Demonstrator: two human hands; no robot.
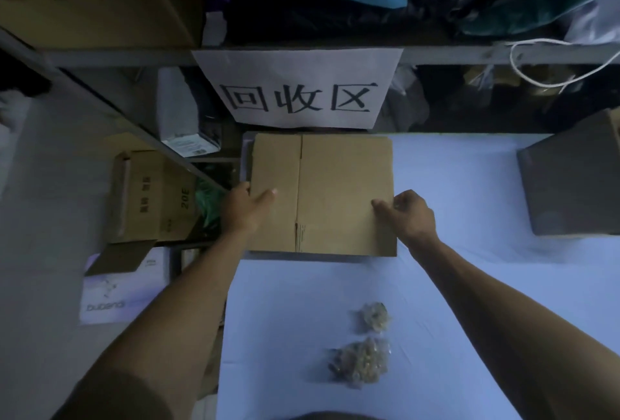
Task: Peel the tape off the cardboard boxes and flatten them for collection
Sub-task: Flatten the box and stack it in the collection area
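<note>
Flattened cardboard box (335, 194): laid flat at the far left corner of the blue-covered table (469, 285), below the paper sign (298, 87). Its left edge is gripped by the left hand (240, 206), its right edge by the right hand (407, 215), thumbs on top. Two tape wads (360, 364) are lying nearer.

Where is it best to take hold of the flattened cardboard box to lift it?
Probably the two side edges of the flattened cardboard box, one from each side: it lies flat, and there left hand and right hand already grip.
</note>
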